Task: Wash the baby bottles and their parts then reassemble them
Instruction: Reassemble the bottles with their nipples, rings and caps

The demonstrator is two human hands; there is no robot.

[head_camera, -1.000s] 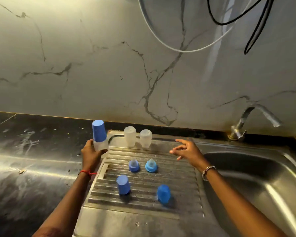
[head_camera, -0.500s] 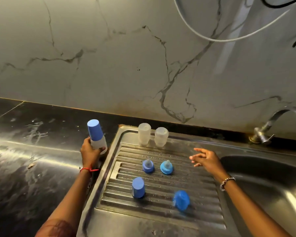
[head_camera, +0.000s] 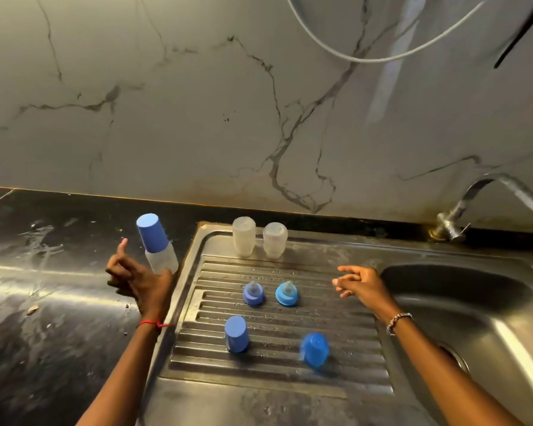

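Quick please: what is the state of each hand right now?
Left hand: open, fingers off the capped bottle beside it; thumb contact cannot be told.
Right hand: open, holding nothing.

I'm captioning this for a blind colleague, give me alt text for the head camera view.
A person's left hand is at the base of a blue-capped baby bottle on the dark countertop, fingers off it; the right hand hovers open over the steel drainboard. There stand two clear bottle bodies, two blue nipple rings and two blue caps.
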